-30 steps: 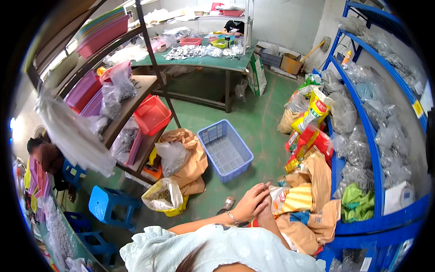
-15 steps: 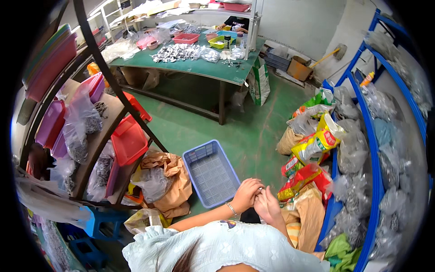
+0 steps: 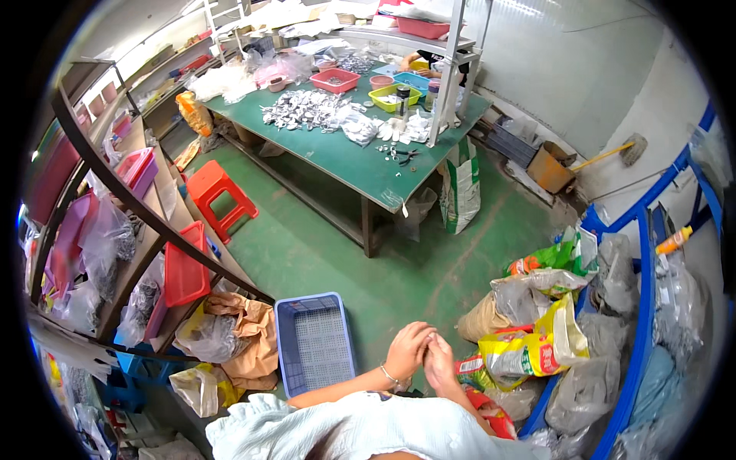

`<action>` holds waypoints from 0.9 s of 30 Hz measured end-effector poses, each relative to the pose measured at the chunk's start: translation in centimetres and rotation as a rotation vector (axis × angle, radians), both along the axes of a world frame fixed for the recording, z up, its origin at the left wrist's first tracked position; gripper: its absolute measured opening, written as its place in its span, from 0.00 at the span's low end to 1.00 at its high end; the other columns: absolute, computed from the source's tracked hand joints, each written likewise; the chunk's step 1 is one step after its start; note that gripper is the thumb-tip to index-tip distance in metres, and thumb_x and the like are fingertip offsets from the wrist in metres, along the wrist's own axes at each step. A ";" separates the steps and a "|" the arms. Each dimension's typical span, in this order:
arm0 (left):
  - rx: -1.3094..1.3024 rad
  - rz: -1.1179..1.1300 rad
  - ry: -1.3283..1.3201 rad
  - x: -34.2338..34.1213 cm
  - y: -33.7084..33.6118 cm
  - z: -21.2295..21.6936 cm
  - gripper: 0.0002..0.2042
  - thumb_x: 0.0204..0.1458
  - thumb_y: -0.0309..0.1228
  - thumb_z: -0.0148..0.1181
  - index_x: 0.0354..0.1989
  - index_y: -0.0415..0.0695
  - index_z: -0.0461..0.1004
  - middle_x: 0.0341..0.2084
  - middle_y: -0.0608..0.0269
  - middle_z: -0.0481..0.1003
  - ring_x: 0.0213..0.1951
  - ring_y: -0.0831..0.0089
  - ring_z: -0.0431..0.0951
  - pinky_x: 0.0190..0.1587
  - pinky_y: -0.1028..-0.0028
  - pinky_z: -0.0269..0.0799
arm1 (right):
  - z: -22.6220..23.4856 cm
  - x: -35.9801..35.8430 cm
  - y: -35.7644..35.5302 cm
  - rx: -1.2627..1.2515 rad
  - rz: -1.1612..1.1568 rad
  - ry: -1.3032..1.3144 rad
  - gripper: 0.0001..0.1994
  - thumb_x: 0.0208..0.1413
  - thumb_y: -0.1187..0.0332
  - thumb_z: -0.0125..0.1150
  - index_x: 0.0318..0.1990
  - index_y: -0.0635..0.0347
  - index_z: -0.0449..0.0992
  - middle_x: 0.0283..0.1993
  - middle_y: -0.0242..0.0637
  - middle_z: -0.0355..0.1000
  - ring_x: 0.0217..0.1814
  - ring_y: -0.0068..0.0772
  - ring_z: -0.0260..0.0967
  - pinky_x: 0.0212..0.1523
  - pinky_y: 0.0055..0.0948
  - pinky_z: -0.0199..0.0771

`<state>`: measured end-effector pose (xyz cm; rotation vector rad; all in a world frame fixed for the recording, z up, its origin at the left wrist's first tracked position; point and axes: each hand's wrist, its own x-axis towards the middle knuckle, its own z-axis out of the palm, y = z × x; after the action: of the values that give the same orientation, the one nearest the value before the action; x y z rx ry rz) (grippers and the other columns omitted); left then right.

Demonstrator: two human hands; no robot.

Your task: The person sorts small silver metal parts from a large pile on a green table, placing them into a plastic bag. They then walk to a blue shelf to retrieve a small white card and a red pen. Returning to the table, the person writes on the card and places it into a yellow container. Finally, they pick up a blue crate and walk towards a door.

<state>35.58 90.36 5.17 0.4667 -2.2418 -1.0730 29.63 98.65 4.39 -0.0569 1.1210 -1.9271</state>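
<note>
My left hand, with a bracelet on its wrist, meets my right hand in front of my body. The fingers of both are curled and pressed together at the tips. Anything between them is hidden or too small to make out. To the left of my hands, on the green floor, stands a blue plastic crate with a grid bottom; neither hand touches it. Closest on the right lies a yellow printed sack among other bags.
A green-topped table ahead bears pale and metal parts, trays and pliers; someone's arms show behind it. An orange stool stands near the left shelves. Bagged goods fill the blue rack at right.
My view has shifted and tilted up, so more of the table and the whole stool show. The crate sits lower and further left in the picture. My hands stay together.
</note>
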 end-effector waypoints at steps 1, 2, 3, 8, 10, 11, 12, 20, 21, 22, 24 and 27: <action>0.040 -0.007 -0.045 -1.0 -1.2 -0.4 0.12 0.50 0.27 0.47 0.43 0.39 0.70 0.43 0.50 0.68 0.45 0.56 0.68 0.48 0.66 0.63 | -0.8 -1.5 -1.8 0.051 -0.003 0.026 0.09 0.59 0.71 0.43 0.43 0.64 0.66 0.42 0.33 0.65 0.46 0.22 0.62 0.48 0.24 0.61; 0.085 0.027 -0.042 -1.7 -2.2 -0.6 0.13 0.51 0.27 0.47 0.45 0.40 0.68 0.43 0.51 0.68 0.45 0.56 0.68 0.48 0.66 0.64 | -1.2 -2.8 -3.5 0.087 0.022 0.085 0.08 0.59 0.70 0.44 0.41 0.64 0.67 0.37 0.30 0.65 0.40 0.19 0.61 0.43 0.20 0.62; 0.130 0.065 -0.037 -2.3 -3.3 -0.9 0.14 0.51 0.28 0.47 0.47 0.40 0.67 0.43 0.52 0.68 0.46 0.56 0.68 0.48 0.66 0.64 | -1.1 -3.8 -5.4 0.136 0.066 0.202 0.08 0.59 0.70 0.44 0.39 0.64 0.68 0.34 0.29 0.65 0.38 0.18 0.60 0.40 0.19 0.62; 0.224 0.230 -0.046 -4.8 -11.3 -1.1 0.19 0.53 0.28 0.46 0.53 0.37 0.60 0.46 0.46 0.65 0.49 0.54 0.66 0.52 0.67 0.60 | -2.9 -8.9 -15.6 0.148 0.294 0.496 0.11 0.59 0.67 0.46 0.26 0.60 0.67 0.24 0.24 0.61 0.26 0.14 0.55 0.27 0.17 0.57; 0.395 0.311 0.021 -5.5 -14.8 -3.3 0.21 0.52 0.27 0.48 0.55 0.34 0.56 0.46 0.47 0.65 0.49 0.55 0.66 0.53 0.67 0.59 | -5.0 -12.1 -20.8 0.137 0.203 0.295 0.11 0.58 0.67 0.47 0.25 0.59 0.67 0.22 0.24 0.61 0.23 0.14 0.54 0.25 0.16 0.56; 0.376 0.344 -0.037 -5.4 -16.8 -4.6 0.21 0.51 0.27 0.49 0.54 0.35 0.58 0.46 0.46 0.65 0.49 0.55 0.66 0.53 0.67 0.60 | -3.4 -13.5 -23.6 0.145 0.145 0.268 0.11 0.58 0.67 0.47 0.25 0.58 0.68 0.20 0.22 0.60 0.20 0.14 0.53 0.23 0.16 0.54; 0.347 0.345 -0.083 -6.1 -18.9 -5.2 0.21 0.51 0.27 0.50 0.53 0.35 0.59 0.46 0.46 0.65 0.49 0.54 0.66 0.52 0.67 0.60 | -6.8 -17.2 -26.6 0.167 0.078 0.495 0.10 0.57 0.68 0.48 0.26 0.61 0.69 0.19 0.22 0.59 0.19 0.13 0.53 0.21 0.17 0.53; 0.398 0.420 -0.374 -4.7 -33.0 -9.9 0.17 0.48 0.29 0.54 0.46 0.36 0.67 0.41 0.46 0.68 0.41 0.54 0.71 0.45 0.67 0.67 | -10.4 -38.7 -50.6 0.347 -0.226 0.913 0.07 0.52 0.77 0.44 0.30 0.66 0.70 0.16 0.29 0.63 0.18 0.19 0.59 0.20 0.24 0.59; 0.432 0.434 -0.388 -4.6 -34.1 -9.9 0.17 0.47 0.29 0.54 0.46 0.36 0.67 0.40 0.47 0.69 0.40 0.55 0.72 0.44 0.67 0.67 | -10.8 -41.5 -53.1 0.290 -0.276 0.925 0.06 0.52 0.76 0.45 0.28 0.66 0.70 0.16 0.30 0.64 0.18 0.21 0.60 0.20 0.25 0.59; 0.450 0.428 -0.383 -4.6 -35.1 -10.5 0.17 0.47 0.29 0.55 0.46 0.36 0.67 0.40 0.47 0.69 0.40 0.55 0.72 0.44 0.67 0.67 | -11.5 -45.1 -55.4 0.299 -0.323 0.924 0.07 0.52 0.75 0.46 0.26 0.66 0.69 0.16 0.31 0.64 0.17 0.23 0.60 0.20 0.26 0.59; 0.477 0.462 -0.387 -3.6 -36.8 -11.9 0.17 0.47 0.29 0.55 0.46 0.37 0.67 0.40 0.47 0.69 0.40 0.56 0.72 0.43 0.67 0.68 | -11.0 -49.1 -59.8 0.427 -0.304 0.920 0.08 0.53 0.71 0.47 0.33 0.68 0.68 0.20 0.37 0.71 0.22 0.31 0.67 0.28 0.30 0.67; 0.547 0.422 -0.441 -4.8 -39.9 -11.6 0.17 0.47 0.29 0.55 0.47 0.37 0.67 0.40 0.47 0.70 0.39 0.58 0.73 0.43 0.67 0.68 | -13.1 -54.3 -63.5 0.897 -0.379 1.056 0.18 0.50 0.64 0.53 0.46 0.69 0.66 0.37 0.49 0.72 0.42 0.45 0.69 0.43 0.35 0.67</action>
<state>30.74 50.45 -6.39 1.4563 -2.0205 -1.4399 -24.62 35.17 -8.73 -0.4230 2.7719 -1.4696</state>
